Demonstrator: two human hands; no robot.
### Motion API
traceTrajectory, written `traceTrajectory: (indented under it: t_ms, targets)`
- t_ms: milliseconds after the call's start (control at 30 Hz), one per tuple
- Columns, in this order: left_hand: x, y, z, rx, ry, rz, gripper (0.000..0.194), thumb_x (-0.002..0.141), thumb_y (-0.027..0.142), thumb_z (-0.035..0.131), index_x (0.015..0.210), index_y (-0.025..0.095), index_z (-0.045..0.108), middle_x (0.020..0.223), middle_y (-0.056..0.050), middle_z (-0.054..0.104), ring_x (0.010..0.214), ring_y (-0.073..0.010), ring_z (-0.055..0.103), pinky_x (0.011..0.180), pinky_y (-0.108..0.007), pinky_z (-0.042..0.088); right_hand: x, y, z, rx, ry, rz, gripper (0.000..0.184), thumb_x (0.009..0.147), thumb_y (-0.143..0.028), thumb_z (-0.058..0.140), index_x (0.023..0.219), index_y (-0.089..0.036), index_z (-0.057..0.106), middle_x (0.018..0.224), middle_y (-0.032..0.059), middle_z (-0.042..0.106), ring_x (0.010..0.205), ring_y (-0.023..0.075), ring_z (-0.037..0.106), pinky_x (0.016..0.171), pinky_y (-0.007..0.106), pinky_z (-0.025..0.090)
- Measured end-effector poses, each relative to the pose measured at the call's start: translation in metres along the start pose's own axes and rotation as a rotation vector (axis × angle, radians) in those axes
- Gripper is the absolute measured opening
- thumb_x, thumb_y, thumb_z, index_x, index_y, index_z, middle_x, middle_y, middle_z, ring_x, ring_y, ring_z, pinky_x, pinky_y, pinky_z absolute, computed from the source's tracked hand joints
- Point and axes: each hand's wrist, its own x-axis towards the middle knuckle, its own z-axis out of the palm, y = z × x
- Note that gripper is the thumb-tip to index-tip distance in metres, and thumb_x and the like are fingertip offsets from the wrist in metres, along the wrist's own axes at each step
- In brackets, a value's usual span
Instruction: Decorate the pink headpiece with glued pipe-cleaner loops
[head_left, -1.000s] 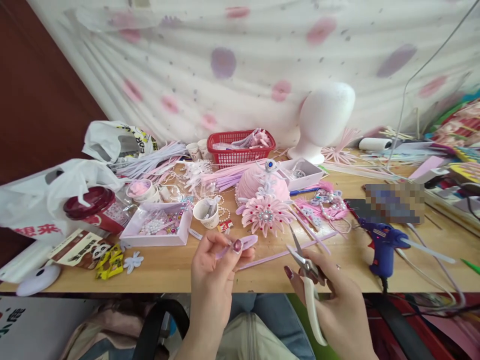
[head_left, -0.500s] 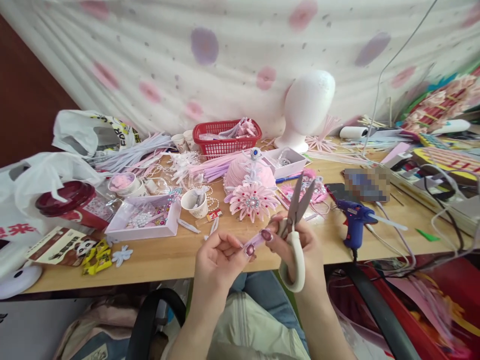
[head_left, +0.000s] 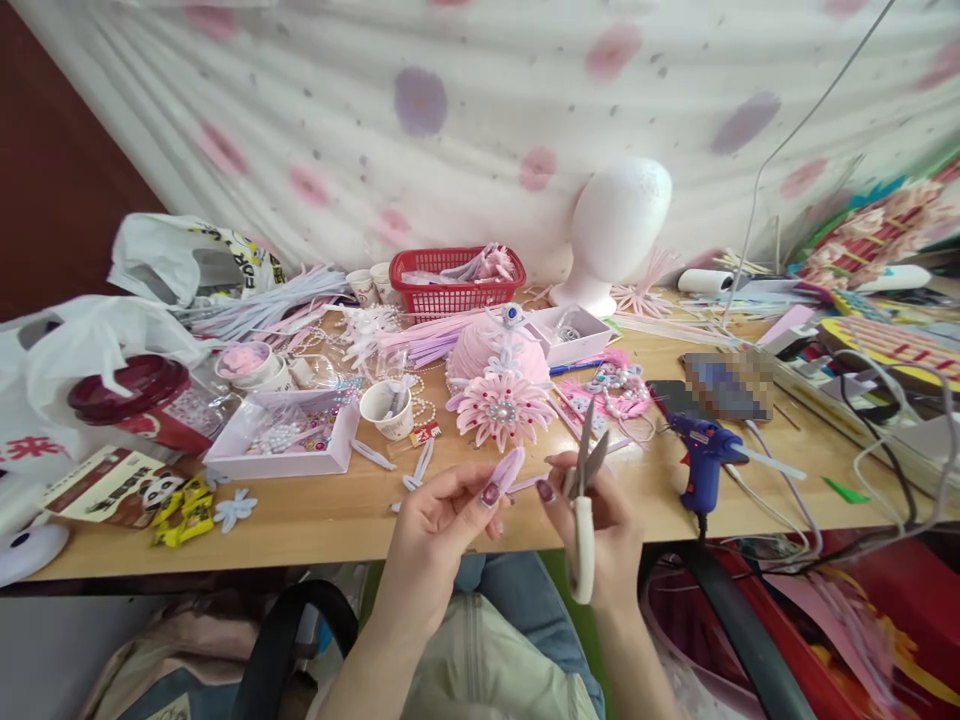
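Observation:
Between thumb and fingers, my left hand (head_left: 446, 520) pinches a folded lilac pipe cleaner (head_left: 510, 468), its looped end pointing up. My right hand (head_left: 600, 510) holds scissors (head_left: 583, 530) with white handles; their blades point upward, slightly apart. The right thumb and index finger are apart from the pipe cleaner. Just beyond both hands sits a pink rounded headpiece (head_left: 499, 350) with a pink, bead-centred flower (head_left: 504, 410) on its front. Short pale pipe cleaner pieces (head_left: 421, 462) lie left of the flower, and a lilac strip (head_left: 531, 484) lies behind my fingers.
A blue glue gun (head_left: 701, 455) stands on the right near a phone (head_left: 726, 385). On the left are a bead box (head_left: 277, 460), a paper cup (head_left: 388, 418) and a red-lidded cup (head_left: 127, 390). Behind stand a red basket (head_left: 457, 298) and a white foam head (head_left: 619, 220).
My right hand came over to the pipe cleaner at my left fingers, then drew back slightly right with the scissors. The pipe cleaner's loop now tilts up. The view has shifted right.

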Motion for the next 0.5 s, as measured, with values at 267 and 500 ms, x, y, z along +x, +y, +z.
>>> traceTrajectory:
  t_ms: [267,500]
  targets:
    - [0.003,-0.010,0.017,-0.136,-0.003,0.052,0.025,0.078,0.043,0.084,0.083,0.019,0.076,0.094,-0.005,0.078,0.098,-0.0187,0.071,0.099,-0.031,0.050,-0.010,0.013,0.003,-0.211,0.013,-0.294,0.021,0.081,-0.015,0.069,0.100,-0.022,0.069,0.078,0.0020,0.067,0.063,0.0169,0.060,0.057,0.030,0.050]
    - [0.001,-0.015,0.031,-0.180,-0.042,0.024,0.026,0.079,0.044,0.083,0.084,0.020,0.073,0.083,-0.001,0.074,0.083,-0.0141,0.068,0.081,-0.022,0.051,-0.006,0.013,0.010,-0.199,0.019,-0.397,0.029,0.083,-0.014,0.066,0.109,-0.025,0.068,0.075,0.0005,0.066,0.061,0.0171,0.057,0.054,0.029,0.046]
